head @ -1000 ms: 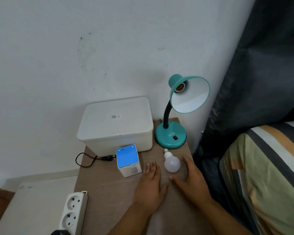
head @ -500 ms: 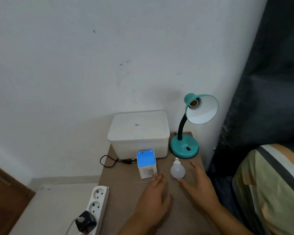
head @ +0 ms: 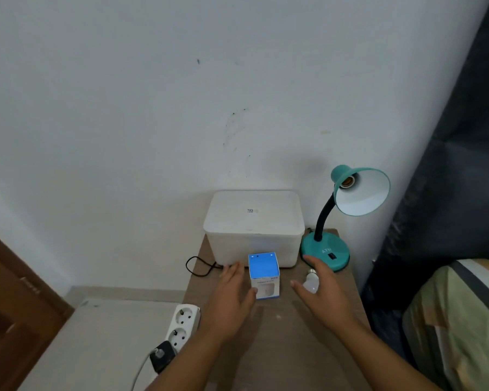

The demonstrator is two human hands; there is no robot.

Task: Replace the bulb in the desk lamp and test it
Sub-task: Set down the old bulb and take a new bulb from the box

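Your left hand [head: 232, 303] is spread wide, fingers apart, holding nothing; its thumb tip touches the lower left corner of the small blue-topped box [head: 264, 275], and its fingertips reach toward the black plug [head: 226, 267]. Your right hand [head: 326, 297] is also spread and grips nothing, hovering over the loose white bulb [head: 311, 281], which lies on its side on the desk [head: 280, 348] with its screw base pointing toward the lamp; whether the palm touches the bulb, you cannot tell. Off the desk's left edge sits a white power strip [head: 182, 323]. Behind the box stands a white lidded container [head: 254, 221]. At the far right corner stands the teal desk lamp [head: 326, 249], its socket [head: 347, 182] empty.
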